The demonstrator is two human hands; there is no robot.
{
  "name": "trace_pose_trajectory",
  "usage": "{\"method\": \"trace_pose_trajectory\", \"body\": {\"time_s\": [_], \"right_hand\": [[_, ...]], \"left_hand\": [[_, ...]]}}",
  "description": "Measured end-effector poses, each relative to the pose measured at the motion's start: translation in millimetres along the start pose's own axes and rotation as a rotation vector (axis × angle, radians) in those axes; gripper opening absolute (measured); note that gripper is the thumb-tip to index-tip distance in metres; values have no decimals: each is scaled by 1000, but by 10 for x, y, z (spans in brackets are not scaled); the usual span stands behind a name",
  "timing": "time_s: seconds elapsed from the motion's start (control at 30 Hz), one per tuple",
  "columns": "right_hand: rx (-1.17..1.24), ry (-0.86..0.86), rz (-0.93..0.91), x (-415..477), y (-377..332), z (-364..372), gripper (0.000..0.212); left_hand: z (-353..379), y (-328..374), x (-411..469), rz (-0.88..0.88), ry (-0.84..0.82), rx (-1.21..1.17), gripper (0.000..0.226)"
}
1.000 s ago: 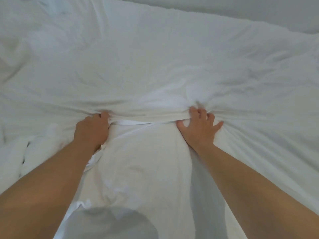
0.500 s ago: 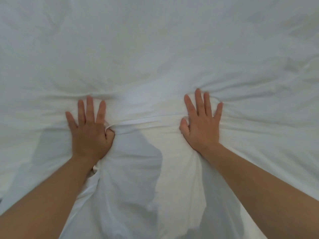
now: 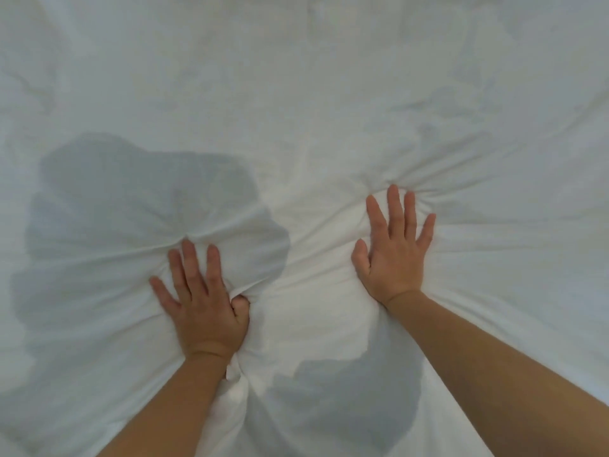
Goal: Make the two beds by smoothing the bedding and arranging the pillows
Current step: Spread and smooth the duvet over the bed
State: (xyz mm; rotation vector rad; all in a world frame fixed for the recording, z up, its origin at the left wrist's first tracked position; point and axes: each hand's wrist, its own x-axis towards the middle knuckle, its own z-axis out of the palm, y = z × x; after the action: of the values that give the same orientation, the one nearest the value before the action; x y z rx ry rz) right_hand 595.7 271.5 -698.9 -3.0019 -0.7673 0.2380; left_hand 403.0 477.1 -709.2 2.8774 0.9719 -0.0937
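White bedding fills the whole head view. My left hand lies flat on it at lower left, fingers straight and spread, thumb tucked into a fold of cloth. My right hand presses flat on the bedding further up and to the right, fingers spread. Creases fan out from both hands. Between them the cloth bulges in a soft ridge. No pillow is in view.
Shadows of my head and body fall on the cloth to the left of my left hand and below between my forearms. The bedding reaches every edge of the view; no bed edge or floor shows.
Both hands went from gripping the folded hem to lying flat, then slid forward across the bedding and apart. The hem between them is no longer visible.
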Motion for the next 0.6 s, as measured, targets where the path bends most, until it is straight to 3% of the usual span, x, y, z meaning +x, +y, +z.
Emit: {"method": "trace_pose_trajectory", "body": {"time_s": [0.6], "right_hand": [[-69, -11, 10, 0, -44, -47, 70]], "left_hand": [[164, -64, 24, 72, 17, -89, 84]]}}
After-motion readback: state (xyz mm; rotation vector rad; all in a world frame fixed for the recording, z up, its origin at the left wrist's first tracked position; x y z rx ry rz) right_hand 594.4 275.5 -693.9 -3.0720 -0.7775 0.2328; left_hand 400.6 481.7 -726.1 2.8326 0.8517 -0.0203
